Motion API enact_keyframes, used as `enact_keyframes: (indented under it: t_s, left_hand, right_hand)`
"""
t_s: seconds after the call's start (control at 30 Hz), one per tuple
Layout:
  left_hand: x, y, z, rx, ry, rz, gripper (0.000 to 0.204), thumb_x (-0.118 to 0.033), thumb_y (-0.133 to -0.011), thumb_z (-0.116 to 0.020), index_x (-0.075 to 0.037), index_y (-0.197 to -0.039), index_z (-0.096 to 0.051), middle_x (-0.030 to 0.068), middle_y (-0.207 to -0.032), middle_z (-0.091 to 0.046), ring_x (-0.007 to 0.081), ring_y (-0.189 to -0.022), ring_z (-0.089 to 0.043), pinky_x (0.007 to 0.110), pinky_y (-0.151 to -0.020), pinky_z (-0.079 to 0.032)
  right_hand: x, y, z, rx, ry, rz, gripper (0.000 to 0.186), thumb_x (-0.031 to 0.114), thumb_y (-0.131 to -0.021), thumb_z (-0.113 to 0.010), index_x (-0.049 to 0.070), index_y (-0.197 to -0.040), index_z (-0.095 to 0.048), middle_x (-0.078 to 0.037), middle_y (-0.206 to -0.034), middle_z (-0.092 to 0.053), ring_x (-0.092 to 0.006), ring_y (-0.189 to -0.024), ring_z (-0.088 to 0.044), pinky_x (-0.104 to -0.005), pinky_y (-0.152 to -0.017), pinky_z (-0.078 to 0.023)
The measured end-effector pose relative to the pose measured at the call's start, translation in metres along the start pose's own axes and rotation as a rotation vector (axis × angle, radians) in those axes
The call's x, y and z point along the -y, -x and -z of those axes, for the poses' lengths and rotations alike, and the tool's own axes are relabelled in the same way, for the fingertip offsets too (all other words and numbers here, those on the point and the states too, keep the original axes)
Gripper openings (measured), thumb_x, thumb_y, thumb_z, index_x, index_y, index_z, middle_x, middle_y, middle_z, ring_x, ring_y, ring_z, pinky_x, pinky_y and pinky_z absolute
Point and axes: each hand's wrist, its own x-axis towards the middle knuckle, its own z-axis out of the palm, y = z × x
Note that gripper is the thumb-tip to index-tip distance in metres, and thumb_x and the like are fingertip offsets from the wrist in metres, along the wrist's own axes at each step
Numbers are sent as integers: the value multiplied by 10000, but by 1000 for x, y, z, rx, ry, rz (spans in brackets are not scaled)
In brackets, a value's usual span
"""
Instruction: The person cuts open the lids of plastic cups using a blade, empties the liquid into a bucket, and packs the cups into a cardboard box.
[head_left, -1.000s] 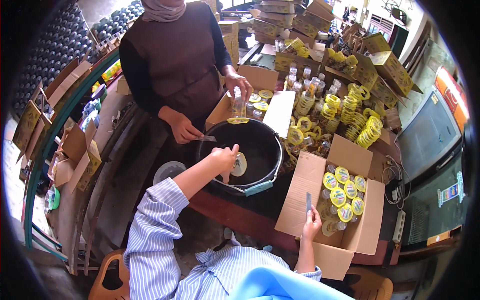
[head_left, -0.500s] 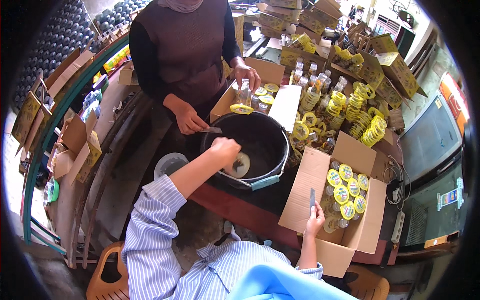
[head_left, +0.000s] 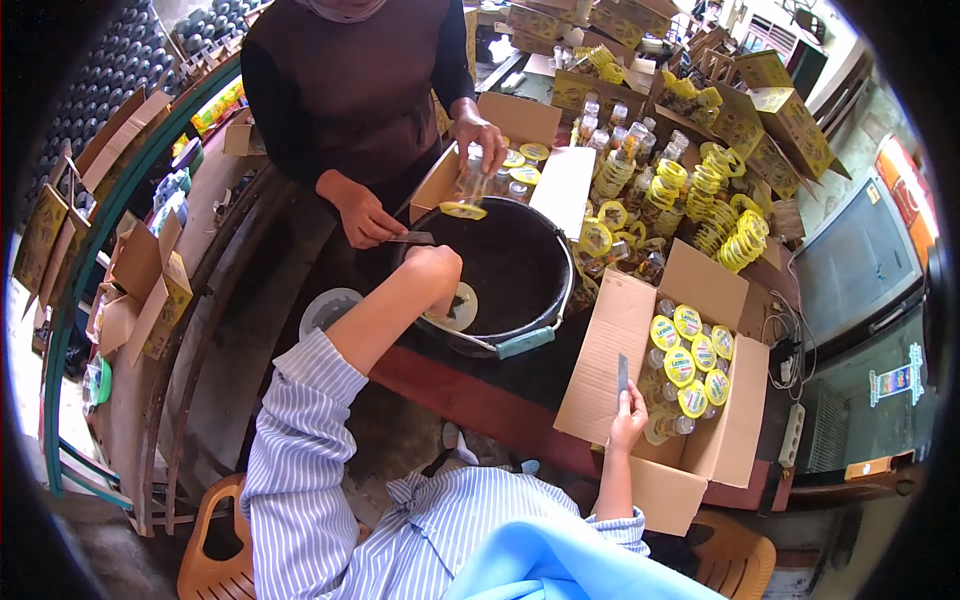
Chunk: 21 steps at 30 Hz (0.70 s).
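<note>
My left hand [head_left: 436,272] is closed and reaches over the near left rim of a black bucket [head_left: 548,262] with a teal handle grip. Below its fingers shows a pale, round-ended thing [head_left: 462,308], which it seems to hold; the rest is hidden. Held upright in my right hand [head_left: 627,424] is a flat grey metal strip [head_left: 623,374]. That hand hovers beside an open cardboard box [head_left: 610,375] of clear bottles with round yellow labels [head_left: 680,366]. Across the bucket, a co-worker's hand [head_left: 482,140] grips a clear bottle [head_left: 470,190]; their other hand [head_left: 362,215] holds a similar strip [head_left: 412,238].
Many bottles and stacks of yellow rings [head_left: 715,215] crowd the table's far right. Another open box [head_left: 515,118] of labelled bottles stands behind the bucket. A clear plastic tub [head_left: 330,308] is left of the bucket. Cables and a power strip [head_left: 792,435] lie at right.
The view has shifted slightly. My left hand and the pale thing have moved a little left within the bucket. The co-worker's bottle is lower, more tilted, over the rim. My right hand stays put.
</note>
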Motion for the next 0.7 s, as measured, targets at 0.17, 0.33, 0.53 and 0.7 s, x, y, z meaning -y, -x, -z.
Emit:
enact_keyframes:
  t_s: [0.17, 0.33, 0.53, 0.7]
  left_hand:
    - [3, 3, 4, 9, -14, -29, 499, -331, -462, -803, -71, -867, -669, 98, -863, -651, 235, -799, -631, 348, -705, -502]
    - [15, 2, 1, -113, 105, -101, 459, -287, -499, -796, -33, -860, -670, 104, -888, -654, 233, -827, -638, 336, -711, -513]
    - [15, 4, -10, -4, 229, -43, 424, -306, -495, -771, -11, -785, -674, 128, -811, -656, 258, -775, -643, 350, -692, -518]
    - [17, 3, -6, -32, 313, -107, 522, -330, -508, -757, 1, -894, -641, 131, -768, -649, 202, -635, -645, 301, -609, -528]
  right_hand:
    - [-6, -1, 2, -5, -25, 9, 239, 25, -824, -537, -31, -1050, -590, -12, -849, -594, -44, -702, -507, -178, -641, -412]
    - [-12, -3, 3, -12, -6, 14, 243, 25, -825, -538, -26, -1057, -589, -27, -880, -607, -55, -722, -521, -191, -669, -427]
    - [-8, -2, 1, -30, 60, 29, 236, 25, -823, -540, -22, -1048, -597, -22, -863, -606, -52, -706, -510, -192, -651, -427]
    - [-7, -1, 1, -49, 51, 8, 232, 23, -820, -543, -24, -1040, -601, -15, -854, -603, -46, -691, -499, -187, -636, -419]
